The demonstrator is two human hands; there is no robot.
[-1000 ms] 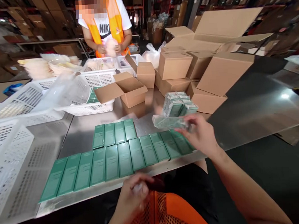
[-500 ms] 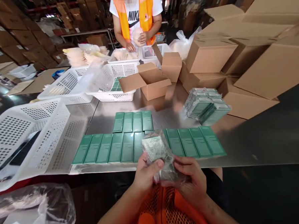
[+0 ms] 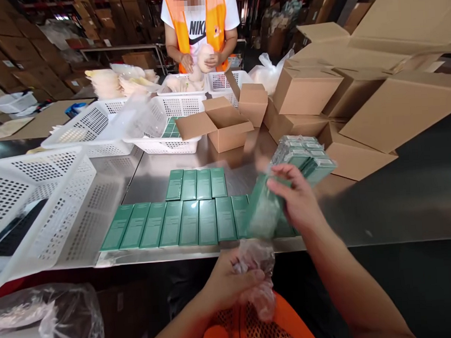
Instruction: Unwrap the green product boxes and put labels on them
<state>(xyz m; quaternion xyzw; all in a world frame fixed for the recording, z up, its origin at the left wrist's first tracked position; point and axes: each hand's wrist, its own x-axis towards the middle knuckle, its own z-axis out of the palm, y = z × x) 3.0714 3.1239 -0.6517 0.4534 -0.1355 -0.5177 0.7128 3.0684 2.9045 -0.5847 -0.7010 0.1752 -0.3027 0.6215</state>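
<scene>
My right hand (image 3: 297,195) grips a green box (image 3: 263,210) at its upper end, tilted and blurred, above the right part of the front row. Below the table edge, my left hand (image 3: 235,279) is closed on a crumpled clear plastic wrapper (image 3: 259,268). A long row of flat green boxes (image 3: 168,225) lines the front of the metal table, its right end partly hidden by my right hand and the held box. Behind it lies a shorter row of green boxes (image 3: 196,184). Wrapped green packs (image 3: 304,155) are stacked beyond my right hand.
An open small carton (image 3: 229,138) stands behind the rows. White perforated baskets (image 3: 59,238) occupy the left and back. Large cardboard cartons (image 3: 373,111) crowd the right. Across the table a person in an orange vest (image 3: 216,23) handles pale rounded items. A plastic bag (image 3: 78,318) lies lower left.
The green box has come out of the clear wrapper. My right hand has carried it up and right, while my left hand keeps the crumpled wrapper. The view has shifted slightly right.
</scene>
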